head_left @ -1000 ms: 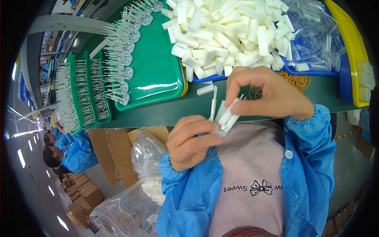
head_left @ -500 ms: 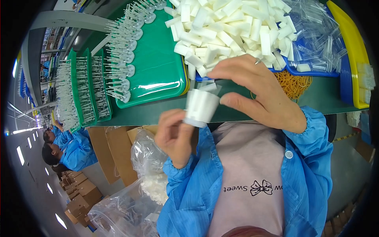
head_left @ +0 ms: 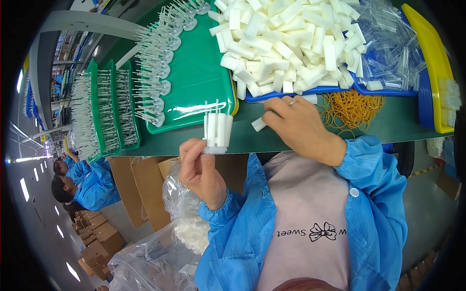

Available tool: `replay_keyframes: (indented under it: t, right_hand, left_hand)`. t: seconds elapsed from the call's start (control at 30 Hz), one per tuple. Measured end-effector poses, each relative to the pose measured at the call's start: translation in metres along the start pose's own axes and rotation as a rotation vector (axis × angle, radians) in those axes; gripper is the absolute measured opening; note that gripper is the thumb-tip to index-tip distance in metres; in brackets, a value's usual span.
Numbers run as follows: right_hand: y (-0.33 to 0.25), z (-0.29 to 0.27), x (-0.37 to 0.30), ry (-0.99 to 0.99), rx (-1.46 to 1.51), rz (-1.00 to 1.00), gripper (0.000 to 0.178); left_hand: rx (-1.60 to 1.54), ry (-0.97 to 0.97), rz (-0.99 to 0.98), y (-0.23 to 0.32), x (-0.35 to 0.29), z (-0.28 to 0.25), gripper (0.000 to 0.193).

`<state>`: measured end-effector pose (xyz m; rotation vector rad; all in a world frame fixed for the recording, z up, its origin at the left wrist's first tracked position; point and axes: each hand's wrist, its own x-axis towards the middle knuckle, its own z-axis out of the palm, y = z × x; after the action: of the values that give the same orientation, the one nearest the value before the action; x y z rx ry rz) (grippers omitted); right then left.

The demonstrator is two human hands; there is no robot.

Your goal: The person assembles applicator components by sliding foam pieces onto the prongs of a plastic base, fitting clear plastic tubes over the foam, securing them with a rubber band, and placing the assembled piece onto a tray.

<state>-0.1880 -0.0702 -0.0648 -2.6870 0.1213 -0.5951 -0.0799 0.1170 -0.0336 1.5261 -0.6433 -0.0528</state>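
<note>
My left hand [head_left: 201, 172] pinches the round base of an assembly [head_left: 217, 133], holding it upright just past the table's near edge. White foam strips stand around this base, and thin pale rods rise above them. My right hand [head_left: 302, 127] is lowered to the table, its fingers curled and closed at the end of a white foam block [head_left: 260, 124]. Its fingertips partly hide that block. Behind the knuckles lies another pale strip [head_left: 310, 98], along the front of the blue tray.
White foam blocks [head_left: 286, 46] heap over a blue tray [head_left: 330, 89]. Orange rubber bands [head_left: 353, 109] lie beside it, with clear plastic pieces [head_left: 388, 48] beyond. A green tray [head_left: 194, 82] carries similar rodded assemblies [head_left: 158, 72]; full green racks [head_left: 114, 111] stand left. Co-workers [head_left: 85, 184] sit farther left.
The left hand has shifted left with the assembly, which now stands straighter and shows its rods. My right hand has left the assembly and come down to the foam block on the table.
</note>
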Motion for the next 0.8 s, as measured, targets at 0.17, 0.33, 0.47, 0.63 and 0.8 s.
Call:
replay_keyframes:
  t: [0.17,0.33,0.47,0.63,0.8]
  right_hand:
    - [0.006,-0.043,0.004,0.152,0.169,0.097,0.007]
    - [0.017,-0.051,0.006,0.172,0.131,0.093,0.02]
    - [0.019,-0.052,0.005,0.134,0.076,0.022,0.02]
    - [0.021,-0.052,0.008,0.118,0.052,-0.115,0.013]
    - [0.021,-0.06,0.01,0.035,0.706,0.021,0.02]
  left_hand:
    - [-0.034,-0.253,0.047,0.006,-0.001,-0.005,0.017]
    - [0.085,-0.501,0.065,0.027,0.004,0.012,0.027]
    - [0.198,-0.56,0.062,0.03,0.004,0.019,0.029]
    - [0.227,-0.605,0.094,0.027,0.007,0.018,0.031]
    - [0.306,-0.677,0.389,0.027,0.012,0.016,0.039]
